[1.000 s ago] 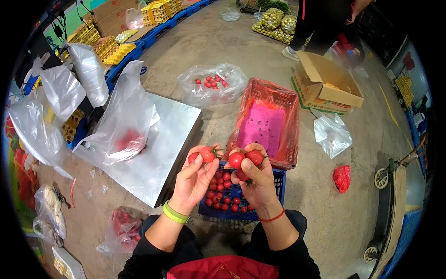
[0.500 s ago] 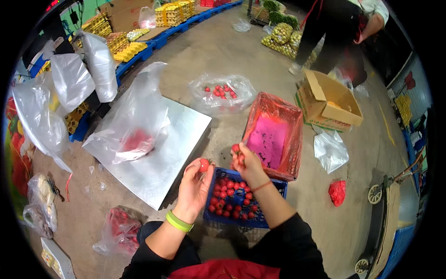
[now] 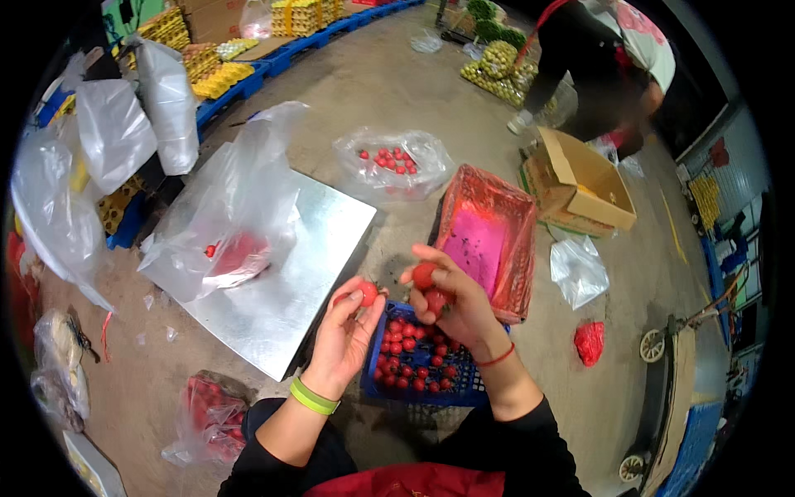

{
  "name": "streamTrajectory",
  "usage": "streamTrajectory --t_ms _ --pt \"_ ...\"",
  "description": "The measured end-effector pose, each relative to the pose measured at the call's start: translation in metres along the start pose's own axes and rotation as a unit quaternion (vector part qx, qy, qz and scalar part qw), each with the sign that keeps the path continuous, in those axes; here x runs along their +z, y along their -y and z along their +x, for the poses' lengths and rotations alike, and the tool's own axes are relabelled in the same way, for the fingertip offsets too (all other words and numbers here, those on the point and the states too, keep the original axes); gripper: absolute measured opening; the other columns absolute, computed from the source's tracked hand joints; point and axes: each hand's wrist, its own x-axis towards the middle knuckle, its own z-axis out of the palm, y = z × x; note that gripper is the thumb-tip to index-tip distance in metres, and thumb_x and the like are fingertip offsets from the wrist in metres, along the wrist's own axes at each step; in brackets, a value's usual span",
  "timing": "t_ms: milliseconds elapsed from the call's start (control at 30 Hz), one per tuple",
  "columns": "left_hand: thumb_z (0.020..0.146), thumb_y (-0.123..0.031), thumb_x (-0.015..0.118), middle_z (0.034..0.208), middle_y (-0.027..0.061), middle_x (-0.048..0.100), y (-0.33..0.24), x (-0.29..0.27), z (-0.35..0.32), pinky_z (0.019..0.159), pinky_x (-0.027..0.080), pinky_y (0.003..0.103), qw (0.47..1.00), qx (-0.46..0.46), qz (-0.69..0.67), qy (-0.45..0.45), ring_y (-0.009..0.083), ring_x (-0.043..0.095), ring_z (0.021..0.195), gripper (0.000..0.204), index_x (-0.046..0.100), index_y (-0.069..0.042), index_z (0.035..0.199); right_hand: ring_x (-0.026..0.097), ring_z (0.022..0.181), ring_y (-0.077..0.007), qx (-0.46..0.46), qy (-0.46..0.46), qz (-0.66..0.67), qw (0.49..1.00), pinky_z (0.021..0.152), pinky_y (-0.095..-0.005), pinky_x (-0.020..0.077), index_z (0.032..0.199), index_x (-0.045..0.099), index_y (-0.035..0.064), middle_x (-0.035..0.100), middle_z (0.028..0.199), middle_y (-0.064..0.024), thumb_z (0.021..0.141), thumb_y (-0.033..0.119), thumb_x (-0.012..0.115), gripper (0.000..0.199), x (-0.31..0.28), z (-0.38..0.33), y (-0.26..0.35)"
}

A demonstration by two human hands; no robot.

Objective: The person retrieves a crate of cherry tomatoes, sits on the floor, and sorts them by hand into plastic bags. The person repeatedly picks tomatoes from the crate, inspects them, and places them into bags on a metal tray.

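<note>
My left hand (image 3: pixel 338 344), with a yellow-green band at the wrist, pinches a small red tomato (image 3: pixel 368 293) at its fingertips. Close by on the right, my right hand (image 3: pixel 470 311) curls around two tomatoes (image 3: pixel 426 275) that show between its fingers. Below both hands is a blue crate (image 3: pixel 406 396) holding several loose red tomatoes (image 3: pixel 403 346); my right forearm hides part of it. To the left, a clear plastic bag (image 3: pixel 248 195) with red contents rests on a flat metal platform (image 3: pixel 327 248). One tomato (image 3: pixel 210 250) shows at the bag's left side.
Beyond the blue crate stands a red crate (image 3: pixel 520 248) with a pink bottom. An open bag of tomatoes (image 3: pixel 393 166) lies ahead. A cardboard box (image 3: pixel 571 178) is at right, near a bending person (image 3: pixel 609 74). A tied bag of red items (image 3: pixel 211 414) sits at lower left.
My right hand has risen slightly and turned, showing its tomatoes more. A tomato now appears at the bag on the platform. The other person has bent down further.
</note>
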Motion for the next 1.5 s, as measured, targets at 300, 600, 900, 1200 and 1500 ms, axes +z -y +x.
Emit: streamTrajectory --t_ms 300,600,900,1200,1500 --pt "0.097 0.000 0.055 0.124 0.0238 0.057 0.013 0.012 -0.001 0.111 0.050 0.041 0.996 -0.016 -0.025 0.080 0.0379 0.057 0.125 0.032 0.049 0.001 0.128 0.057 0.120 -0.0170 -0.213 0.013 -0.352 0.911 0.102 -0.0315 0.0453 0.123 0.062 0.0026 0.061 0.130 -0.0111 0.079 0.005 0.084 0.049 0.015 -0.045 -0.021" --pt "0.102 -0.015 0.057 0.129 0.0171 0.057 0.034 0.026 -0.028 0.095 0.057 0.040 0.991 -0.009 0.033 0.128 0.0297 0.060 0.120 0.035 0.046 -0.006 0.134 0.060 0.095 -0.0129 -0.304 -0.034 -0.324 0.895 0.085 -0.0277 0.0496 0.120 0.061 0.0042 0.066 0.119 -0.0096 0.079 0.000 0.080 0.045 0.023 -0.064 -0.032" --pt "0.102 -0.014 0.059 0.129 0.0144 0.056 0.047 0.017 -0.027 0.095 0.058 0.038 0.989 -0.004 0.066 0.129 0.0260 0.060 0.119 0.042 0.042 -0.006 0.140 0.055 0.094 -0.0177 -0.337 -0.046 -0.537 0.772 0.089 -0.0288 0.0456 0.133 0.048 0.0049 0.056 0.110 -0.0080 0.077 0.000 0.077 0.063 0.018 -0.072 -0.026" --pt "0.102 -0.010 0.053 0.138 0.0245 0.050 0.050 0.026 -0.022 0.102 0.056 0.043 0.995 0.010 0.002 0.099 0.0362 0.057 0.126 0.038 0.044 -0.004 0.138 0.059 0.118 -0.0235 -0.241 0.023 -0.165 0.956 0.096 -0.0325 0.0512 0.124 0.046 0.0044 0.052 0.126 -0.0095 0.091 0.001 0.069 0.040 -0.002 -0.087 0.001" --pt "0.103 -0.017 0.056 0.131 0.0214 0.055 0.050 0.016 -0.016 0.103 0.055 0.040 0.995 -0.011 -0.030 0.091 0.0331 0.058 0.125 0.034 0.048 -0.004 0.133 0.064 0.118 -0.0339 -0.127 0.063 0.100 0.985 0.098 -0.0434 0.0577 0.127 0.054 0.0081 0.062 0.129 -0.0174 0.095 0.013 0.069 0.036 -0.013 -0.077 -0.008"
